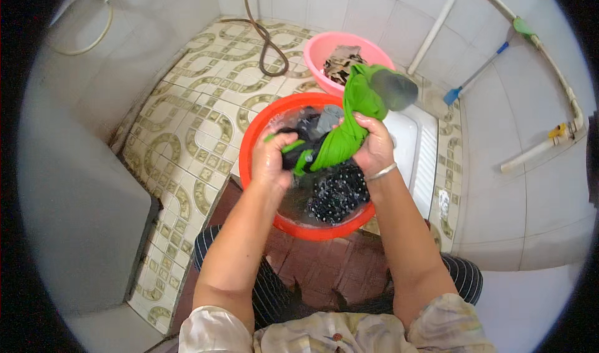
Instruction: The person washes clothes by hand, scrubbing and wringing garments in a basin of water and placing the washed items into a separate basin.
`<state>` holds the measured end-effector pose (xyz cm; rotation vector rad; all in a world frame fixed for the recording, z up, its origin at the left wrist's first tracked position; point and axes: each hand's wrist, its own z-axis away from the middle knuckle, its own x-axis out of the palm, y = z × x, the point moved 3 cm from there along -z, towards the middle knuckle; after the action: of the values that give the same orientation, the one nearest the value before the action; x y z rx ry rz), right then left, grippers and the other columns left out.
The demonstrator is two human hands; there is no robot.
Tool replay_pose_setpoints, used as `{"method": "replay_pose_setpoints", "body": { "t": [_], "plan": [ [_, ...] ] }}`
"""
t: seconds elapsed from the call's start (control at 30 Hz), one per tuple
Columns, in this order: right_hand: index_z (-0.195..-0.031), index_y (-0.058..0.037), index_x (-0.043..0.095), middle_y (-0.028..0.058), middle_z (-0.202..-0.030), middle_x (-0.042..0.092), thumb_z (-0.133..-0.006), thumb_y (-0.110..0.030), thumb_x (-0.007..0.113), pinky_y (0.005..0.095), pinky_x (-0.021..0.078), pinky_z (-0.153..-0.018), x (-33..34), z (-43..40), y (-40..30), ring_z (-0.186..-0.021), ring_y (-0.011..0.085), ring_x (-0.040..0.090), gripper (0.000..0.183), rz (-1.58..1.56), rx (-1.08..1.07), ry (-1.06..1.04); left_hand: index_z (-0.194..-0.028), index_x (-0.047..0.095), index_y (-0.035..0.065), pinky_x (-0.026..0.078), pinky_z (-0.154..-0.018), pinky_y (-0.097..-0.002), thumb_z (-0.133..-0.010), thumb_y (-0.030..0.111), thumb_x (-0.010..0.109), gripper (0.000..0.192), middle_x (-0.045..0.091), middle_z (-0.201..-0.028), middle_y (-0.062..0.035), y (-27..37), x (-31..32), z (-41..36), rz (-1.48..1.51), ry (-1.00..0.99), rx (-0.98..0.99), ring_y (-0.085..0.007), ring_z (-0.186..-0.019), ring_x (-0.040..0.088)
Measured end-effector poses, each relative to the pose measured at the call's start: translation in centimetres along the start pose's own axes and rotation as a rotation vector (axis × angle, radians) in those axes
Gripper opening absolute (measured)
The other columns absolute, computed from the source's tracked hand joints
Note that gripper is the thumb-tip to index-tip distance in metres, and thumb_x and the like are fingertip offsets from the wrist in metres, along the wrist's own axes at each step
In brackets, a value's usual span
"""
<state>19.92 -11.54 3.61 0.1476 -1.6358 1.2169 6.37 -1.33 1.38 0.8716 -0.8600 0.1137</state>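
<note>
Twisted between my two hands is a wet bright green garment [344,140] with black and grey parts. My left hand [273,159] grips its black end with green trim. My right hand [374,145], with a pale bangle at the wrist, is closed round the green middle, and a grey end sticks out beyond it. Below the garment stands a red-orange basin [306,233] of dark, sudsy water. In the basin lie a black cloth with white dots [339,194] and a grey cloth [330,118]. My hands hide part of the basin's contents.
A pink basin [323,77] holding patterned clothes [344,63] stands behind the red-orange one. At the right is a white squat toilet [426,166]. A hose [266,44] loops on the tiled floor, and a blue-headed brush [451,95] leans on the wall near white pipes [433,32].
</note>
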Motion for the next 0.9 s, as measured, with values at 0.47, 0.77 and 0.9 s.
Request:
{"method": "replay_pose_setpoints", "body": {
  "t": [0.47,0.77,0.9],
  "plan": [
    [-0.091,-0.0032,0.055,0.009,-0.079,0.06,-0.08,-0.024,0.05,0.0313,0.0477,-0.065,-6.6,1.1,6.1,-0.07,0.0182,0.058,0.024,0.368,0.489,-0.134,-0.067,0.057,0.0105,0.046,-0.063,-0.0328,-0.047,0.001,0.063,0.023,0.056,-0.078,-0.0085,-3.7,5.2,8.6,-1.325,-0.488,1.087,-0.025,-0.071,0.056],
    [-0.097,0.0022,0.052,0.0119,-0.078,0.058,-0.071,-0.012,0.059,0.0317,0.049,-0.046,-1.3,3.4,5.8,-0.056,0.0194,0.057,0.03,0.576,0.554,-0.112,-0.059,0.051,0.0144,0.041,-0.055,-0.0323,-0.062,0.021,0.052,0.007,0.046,-0.069,-0.001,-7.3,2.3,11.9,-1.406,-0.801,1.185,-0.0197,-0.064,0.049],
    [-0.099,0.0017,0.052,0.0118,-0.082,0.058,-0.07,-0.007,0.058,0.0321,0.0491,-0.046,0.3,3.9,5.8,-0.059,0.0201,0.058,0.031,0.756,0.432,-0.245,-0.057,0.051,0.015,0.041,-0.057,-0.0325,-0.064,0.023,0.05,0.01,0.046,-0.068,-0.0004,-7.9,1.5,12.6,-1.467,-0.813,1.2,-0.0191,-0.066,0.049]
  ]
}}
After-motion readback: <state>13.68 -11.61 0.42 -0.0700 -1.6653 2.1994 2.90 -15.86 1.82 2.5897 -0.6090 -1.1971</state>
